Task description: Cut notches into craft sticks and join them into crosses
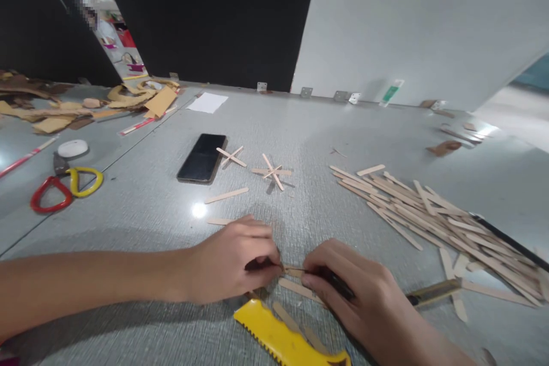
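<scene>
My left hand [240,257] and my right hand [355,289] are low in the middle of the view, fingers pinched around opposite ends of a short wooden craft stick [294,270]. The fingers cover both of its ends. Just below lie a loose craft stick [300,289] and a yellow-handled tool [278,334] with a toothed edge on its grip; the front of the tool is hidden under my left hand. Ahead of the hands are a star of crossed craft sticks [271,172], a smaller crossed set [232,156] and a single stick [227,195].
A pile of craft sticks [412,206] spreads on the right, beside a dark slim tool [510,240]. On the left are a phone [202,158], red-and-yellow-handled scissors [64,186], a white oval object [72,148] and cardboard scraps [55,108]. Upright panels [206,17] edge the table.
</scene>
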A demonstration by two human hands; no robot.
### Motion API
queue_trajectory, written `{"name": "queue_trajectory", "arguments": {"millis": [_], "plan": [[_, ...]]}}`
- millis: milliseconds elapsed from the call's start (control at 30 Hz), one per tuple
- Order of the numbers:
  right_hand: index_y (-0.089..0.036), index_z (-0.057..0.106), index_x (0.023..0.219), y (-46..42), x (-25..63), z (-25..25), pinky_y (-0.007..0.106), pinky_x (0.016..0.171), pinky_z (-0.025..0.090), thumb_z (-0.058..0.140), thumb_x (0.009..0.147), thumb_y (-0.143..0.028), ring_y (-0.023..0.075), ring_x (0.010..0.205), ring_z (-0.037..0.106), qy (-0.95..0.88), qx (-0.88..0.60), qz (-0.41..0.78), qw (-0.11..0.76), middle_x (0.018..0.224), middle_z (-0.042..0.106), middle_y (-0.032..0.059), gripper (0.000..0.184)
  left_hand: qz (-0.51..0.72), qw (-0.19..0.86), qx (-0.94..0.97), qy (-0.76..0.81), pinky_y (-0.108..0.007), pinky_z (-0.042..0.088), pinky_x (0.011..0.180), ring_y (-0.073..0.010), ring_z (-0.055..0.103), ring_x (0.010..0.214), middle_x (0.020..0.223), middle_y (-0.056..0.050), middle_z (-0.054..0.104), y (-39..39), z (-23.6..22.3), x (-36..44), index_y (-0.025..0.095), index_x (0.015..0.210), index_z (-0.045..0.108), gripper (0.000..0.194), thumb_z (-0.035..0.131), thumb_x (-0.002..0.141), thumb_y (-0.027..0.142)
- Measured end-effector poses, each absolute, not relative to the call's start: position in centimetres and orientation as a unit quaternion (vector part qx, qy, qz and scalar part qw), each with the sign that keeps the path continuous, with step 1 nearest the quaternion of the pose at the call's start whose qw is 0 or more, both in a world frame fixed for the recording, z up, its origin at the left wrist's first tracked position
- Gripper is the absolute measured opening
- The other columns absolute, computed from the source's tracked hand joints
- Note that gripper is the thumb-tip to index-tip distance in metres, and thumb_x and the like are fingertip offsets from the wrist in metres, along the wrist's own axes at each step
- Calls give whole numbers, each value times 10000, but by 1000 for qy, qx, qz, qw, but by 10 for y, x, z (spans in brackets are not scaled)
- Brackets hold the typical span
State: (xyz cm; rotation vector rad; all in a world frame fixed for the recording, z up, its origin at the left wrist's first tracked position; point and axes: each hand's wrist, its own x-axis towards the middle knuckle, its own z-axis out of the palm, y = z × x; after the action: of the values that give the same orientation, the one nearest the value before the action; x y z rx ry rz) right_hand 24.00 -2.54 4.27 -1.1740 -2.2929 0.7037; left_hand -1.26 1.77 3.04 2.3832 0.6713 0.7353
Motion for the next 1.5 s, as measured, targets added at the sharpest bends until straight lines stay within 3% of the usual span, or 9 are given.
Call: {"name": "queue_trajectory", "arguments": {"millis": [167,367,767,1200,1500], "plan": [[-252,694,1091,-23,239,42,307,760,513,559,1074,-176,159,874,663,-838,-412,255,252,996,664,16,156,265,292,884,250,-279,394,826,-117,562,772,802,31,590,19,34,-12,148,912,710,77,693,983,125],[-243,702,985,-25,238,40,290,752,515,571,1058,-172,149,850,663,-820,-430,280,255,970,671,11,165,264,308,876,259,-271,390,795,-110,533,747,776,46,553,20,35,-11,152,884,697,90,711,955,97],[-216,715,1000,-26,235,41,294,775,522,593,1043,-140,154,865,670,-819,-430,267,270,968,683,18,150,260,301,882,255,-276,376,766,-115,514,731,753,55,538,17,34,-12,172,886,666,111,698,974,114],[-164,726,995,-37,234,54,336,849,560,589,1053,-112,205,951,666,-859,-445,177,182,994,687,59,157,228,298,879,293,-262,383,688,-160,530,782,770,23,574,13,26,-12,213,902,671,123,643,989,130],[-182,689,930,-32,242,65,308,745,505,656,978,-56,194,869,672,-856,-503,91,83,996,707,49,139,219,301,878,300,-265,393,687,-163,557,777,765,14,592,14,26,-9,215,904,704,124,634,975,140]]}}
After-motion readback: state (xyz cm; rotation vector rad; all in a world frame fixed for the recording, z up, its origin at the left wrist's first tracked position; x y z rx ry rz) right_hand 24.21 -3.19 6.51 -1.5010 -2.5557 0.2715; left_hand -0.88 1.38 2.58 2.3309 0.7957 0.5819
